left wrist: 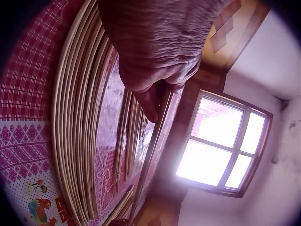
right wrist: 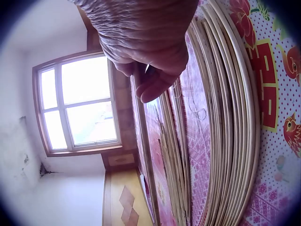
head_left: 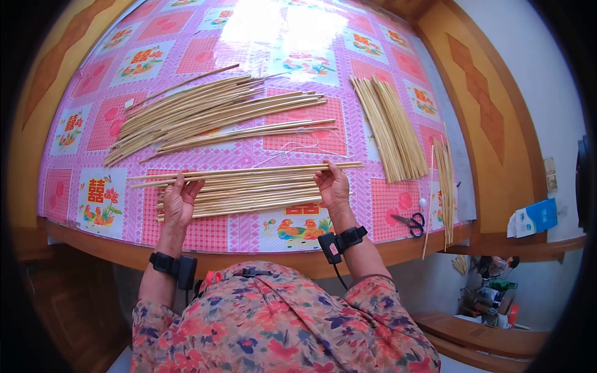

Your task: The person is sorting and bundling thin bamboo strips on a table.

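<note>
My left hand and right hand hold a long thin wooden stick between thumb and fingers, one hand toward each end. In both wrist views the held stick is raised above the table. Just below it in the head view lies a flat row of similar sticks, side by side on the patterned tablecloth. The left wrist view shows this row beside the hand, and the right wrist view shows it too.
Loose sticks lie spread at the far left. A dense stack of sticks and a thinner bunch lie at the right. White string trails beyond the held stick. Scissors rest near the front right edge.
</note>
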Demonstrator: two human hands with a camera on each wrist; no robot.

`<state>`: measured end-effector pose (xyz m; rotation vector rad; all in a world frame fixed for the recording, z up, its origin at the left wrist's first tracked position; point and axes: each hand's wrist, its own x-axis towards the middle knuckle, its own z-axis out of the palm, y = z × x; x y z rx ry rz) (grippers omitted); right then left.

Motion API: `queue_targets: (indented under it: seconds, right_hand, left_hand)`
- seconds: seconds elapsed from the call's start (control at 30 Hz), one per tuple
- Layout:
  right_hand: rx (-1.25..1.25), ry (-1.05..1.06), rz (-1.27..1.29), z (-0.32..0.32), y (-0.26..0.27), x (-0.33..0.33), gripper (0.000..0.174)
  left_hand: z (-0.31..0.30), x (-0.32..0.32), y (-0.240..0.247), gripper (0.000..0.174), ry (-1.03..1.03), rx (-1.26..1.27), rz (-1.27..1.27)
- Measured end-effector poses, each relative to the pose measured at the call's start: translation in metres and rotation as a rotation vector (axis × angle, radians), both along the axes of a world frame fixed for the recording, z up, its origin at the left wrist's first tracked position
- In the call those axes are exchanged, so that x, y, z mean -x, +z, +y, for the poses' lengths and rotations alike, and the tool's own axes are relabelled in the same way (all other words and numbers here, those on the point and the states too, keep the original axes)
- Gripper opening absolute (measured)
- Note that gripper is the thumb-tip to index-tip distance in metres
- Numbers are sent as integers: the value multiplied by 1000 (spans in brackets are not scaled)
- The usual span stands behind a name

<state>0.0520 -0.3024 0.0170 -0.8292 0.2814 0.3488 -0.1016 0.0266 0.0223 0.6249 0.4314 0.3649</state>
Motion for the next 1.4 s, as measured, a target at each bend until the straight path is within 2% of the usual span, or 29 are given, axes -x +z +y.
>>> queue_targets:
  seconds: [0.07,0.13,0.33,0.5,0.8,1.07,1.27,1.4]
  right_hand:
    - [18,6,-8,-2,-1,-1,17]
    - [25,8,12,-7,-6,-4,18]
    - [11,39,27,-26,-22,-8,18]
    - [-13,94,20,-32,-21,-7,18]
    - [84,28,10,-30,-19,-7,16]
    - [-27,36,8,-38,-28,-5,19]
    - [25,-5,42,-23,-9,1,16]
    - [30,-28,59,-25,-15,2,17]
  left_hand:
    - [1,1,-2,16,-8,2,-8]
    - [-10,2,16,17,-10,-12,-13]
    - [-8,-4,-7,13,-34,82,-41]
    - [-14,-5,3,16,-71,64,-95]
    - [-17,-8,-7,22,-88,23,-58]
    - [-16,-8,-10,17,-106,74,9]
    - [-15,-7,-10,15,-96,105,37]
    - [-14,-6,-11,16,-131,47,41]
